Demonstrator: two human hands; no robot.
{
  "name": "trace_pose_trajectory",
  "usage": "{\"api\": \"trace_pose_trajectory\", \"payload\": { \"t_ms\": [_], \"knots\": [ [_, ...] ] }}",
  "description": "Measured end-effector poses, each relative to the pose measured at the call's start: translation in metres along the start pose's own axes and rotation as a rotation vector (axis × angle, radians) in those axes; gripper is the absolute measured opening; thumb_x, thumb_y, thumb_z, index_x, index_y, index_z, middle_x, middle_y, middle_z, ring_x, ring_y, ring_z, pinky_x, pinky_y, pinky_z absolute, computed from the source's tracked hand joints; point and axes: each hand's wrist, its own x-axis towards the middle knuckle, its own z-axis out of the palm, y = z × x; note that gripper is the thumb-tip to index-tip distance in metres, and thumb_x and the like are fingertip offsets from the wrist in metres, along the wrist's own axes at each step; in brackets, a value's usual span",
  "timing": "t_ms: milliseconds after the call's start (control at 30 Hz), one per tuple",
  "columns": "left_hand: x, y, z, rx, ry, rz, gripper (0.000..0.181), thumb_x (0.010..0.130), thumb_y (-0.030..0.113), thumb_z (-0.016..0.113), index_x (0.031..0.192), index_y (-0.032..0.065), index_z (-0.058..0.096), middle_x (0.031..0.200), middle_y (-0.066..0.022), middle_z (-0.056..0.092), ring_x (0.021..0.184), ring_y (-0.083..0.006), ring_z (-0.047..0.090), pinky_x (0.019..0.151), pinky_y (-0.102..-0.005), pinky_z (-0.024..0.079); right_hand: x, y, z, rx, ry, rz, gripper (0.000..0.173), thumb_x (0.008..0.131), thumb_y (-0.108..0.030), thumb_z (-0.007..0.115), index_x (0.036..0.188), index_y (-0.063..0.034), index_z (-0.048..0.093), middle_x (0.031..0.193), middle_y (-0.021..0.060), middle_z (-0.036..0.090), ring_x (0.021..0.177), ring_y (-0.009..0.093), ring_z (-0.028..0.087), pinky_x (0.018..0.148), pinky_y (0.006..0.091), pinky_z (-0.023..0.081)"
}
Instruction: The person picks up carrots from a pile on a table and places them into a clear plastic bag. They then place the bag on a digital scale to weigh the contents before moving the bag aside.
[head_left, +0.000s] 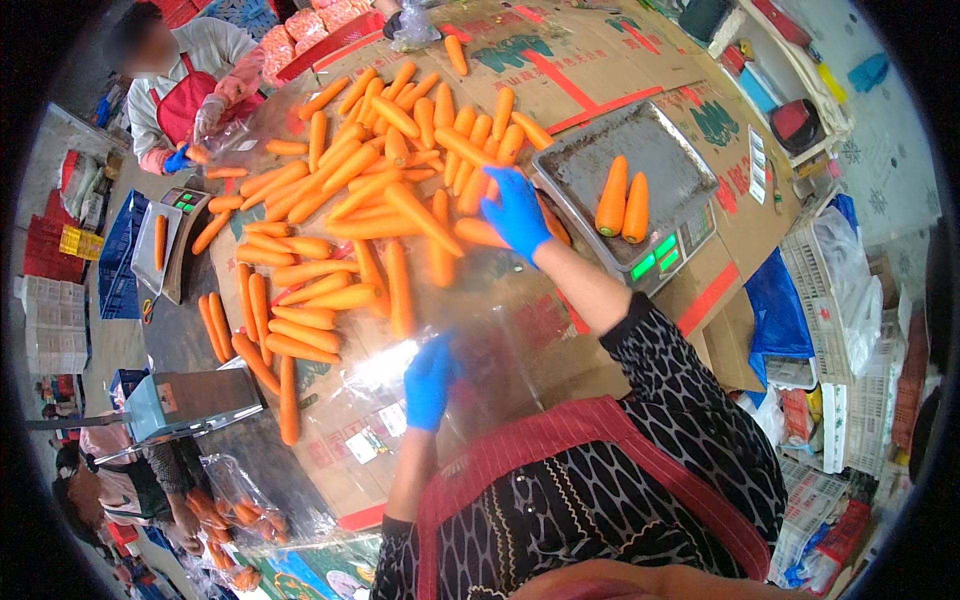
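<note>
Many orange carrots (352, 180) lie heaped and in rows on a table covered with printed cardboard (585, 352). My right hand (517, 210), in a blue glove, reaches over the right side of the heap; its fingertips are at a carrot (469, 147), and whether they grip it I cannot tell. My left hand (431, 382), also gloved in blue, is at a clear plastic bag (495, 360) near the front edge; its fingers look bent but are blurred. Two carrots (613, 199) rest on the metal pan of a digital scale (645, 150) with lit green displays, right of my right hand.
Across the table at the upper left, a person in a red apron (187, 97) handles a carrot and clear plastic. A second scale (169, 232) holds one carrot. At the lower left stand a bag sealer-like device (195, 397) and another person (127, 480). Plastic crates (817, 300) line the right.
</note>
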Motion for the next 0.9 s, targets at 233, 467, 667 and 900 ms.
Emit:
{"api": "trace_pose_trajectory", "payload": {
  "t_ms": [233,467,667,900],
  "knots": [
    [-0.024,-0.007,-0.018,-0.035,0.081,-0.072,0.027,0.101,0.014,0.05,0.121,0.0039,0.065,0.078,-0.0029,0.063,0.07,-0.0099,0.058,0.064,-0.0234,0.047,0.059,-0.011,0.028,-0.316,-0.24,0.274,0.041,0.085,-0.026,0.064,0.123,-0.0124,0.056,0.117,0.0214,0.06,0.108,0.041,0.056,0.088,0.0504,0.047],
    [-0.027,-0.062,-0.02,0.501,0.104,0.201,0.025,0.096,0.013,0.057,0.118,0.0061,0.067,0.094,-0.0076,0.069,0.079,-0.0187,0.064,0.073,-0.0297,0.051,0.137,0.01,0.07,-0.094,-0.002,0.108,0.034,0.09,-0.035,0.056,0.113,-0.0107,0.062,0.1,0.0211,0.067,0.097,0.041,0.062,0.086,0.0491,0.05],
    [-0.029,-0.058,-0.014,0.665,0.136,0.372,0.027,0.084,0.008,0.061,0.109,0.0115,0.071,0.076,-0.0115,0.064,0.068,-0.0304,0.061,0.062,-0.0395,0.047,0.208,0.012,0.092,-0.441,-0.324,0.384,0.051,0.093,-0.046,0.051,0.133,-0.0135,0.051,0.124,0.0176,0.062,0.114,0.04,0.057,0.098,0.0495,0.045],
    [-0.025,-0.063,-0.02,0.692,0.098,0.48,0.029,0.082,0.007,0.063,0.109,0.0133,0.071,0.068,-0.0095,0.056,0.064,-0.0287,0.057,0.059,-0.0399,0.044,0.233,0.044,0.112,-0.549,-0.345,0.56,0.059,0.088,-0.046,0.056,0.135,-0.011,0.048,0.129,0.0165,0.059,0.118,0.039,0.055,0.1,0.0553,0.041]
  ]
}}
